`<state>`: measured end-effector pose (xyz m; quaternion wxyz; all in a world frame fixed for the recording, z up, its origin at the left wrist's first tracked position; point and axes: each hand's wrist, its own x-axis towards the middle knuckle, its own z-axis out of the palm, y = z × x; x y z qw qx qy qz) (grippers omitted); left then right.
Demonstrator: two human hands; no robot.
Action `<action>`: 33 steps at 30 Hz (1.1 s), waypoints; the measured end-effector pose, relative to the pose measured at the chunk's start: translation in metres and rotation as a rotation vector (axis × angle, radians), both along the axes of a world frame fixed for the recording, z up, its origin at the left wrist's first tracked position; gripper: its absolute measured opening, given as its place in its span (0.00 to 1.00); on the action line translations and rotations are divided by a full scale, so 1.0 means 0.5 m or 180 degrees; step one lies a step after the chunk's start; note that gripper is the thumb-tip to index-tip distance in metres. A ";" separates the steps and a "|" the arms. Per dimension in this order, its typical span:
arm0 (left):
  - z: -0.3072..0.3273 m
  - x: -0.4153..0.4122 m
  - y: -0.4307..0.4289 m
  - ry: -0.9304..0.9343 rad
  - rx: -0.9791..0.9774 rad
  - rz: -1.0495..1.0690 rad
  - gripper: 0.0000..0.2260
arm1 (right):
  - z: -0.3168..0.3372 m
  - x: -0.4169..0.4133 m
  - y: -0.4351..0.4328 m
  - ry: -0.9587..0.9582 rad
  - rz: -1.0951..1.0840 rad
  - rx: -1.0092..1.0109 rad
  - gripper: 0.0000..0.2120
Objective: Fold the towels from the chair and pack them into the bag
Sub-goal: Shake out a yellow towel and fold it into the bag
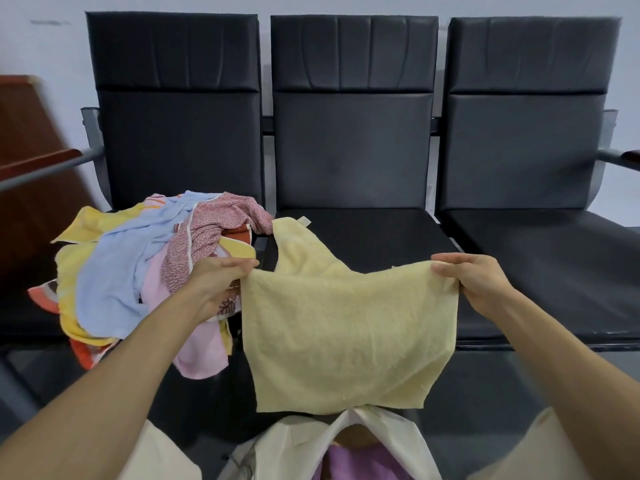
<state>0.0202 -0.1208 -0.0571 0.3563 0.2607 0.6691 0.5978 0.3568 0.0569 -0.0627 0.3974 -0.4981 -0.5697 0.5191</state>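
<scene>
Black chairs [353, 150] face us; a heap of unfolded towels [138, 271] waits on the left seat. Our left hand [218, 275] and right hand [474, 282] pinch the yellow towel [346, 334] by its corners above the bag [346, 441], which already holds something purple.

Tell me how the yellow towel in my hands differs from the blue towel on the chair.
The yellow towel hangs spread between the left hand and right hand, each pinching a corner; the blue towel lies crumpled in the pile. The yellow towel shows almost whole; the blue towel is partly buried. Both are plain, single-coloured cloths, and neither is in the bag yet.
</scene>
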 end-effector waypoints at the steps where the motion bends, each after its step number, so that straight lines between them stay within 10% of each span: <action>1: 0.002 0.001 -0.004 0.0118 -0.0051 -0.0083 0.10 | 0.001 0.000 0.000 -0.0072 0.0029 -0.0001 0.12; 9: -0.013 -0.001 -0.008 0.2404 -0.0520 0.0052 0.04 | 0.001 -0.015 -0.022 -0.1657 -0.0277 0.1086 0.08; 15: -0.015 0.004 0.005 0.2117 -0.0492 -0.0207 0.04 | -0.002 -0.013 -0.016 -0.1963 0.0009 0.1875 0.03; 23: -0.015 0.011 0.004 0.1953 -0.0589 -0.0261 0.06 | 0.024 -0.019 -0.047 -0.0914 0.1144 0.0998 0.05; 33: 0.048 0.038 -0.009 -0.0793 0.0797 -0.0790 0.10 | 0.088 -0.014 -0.078 0.0715 0.1274 0.0154 0.06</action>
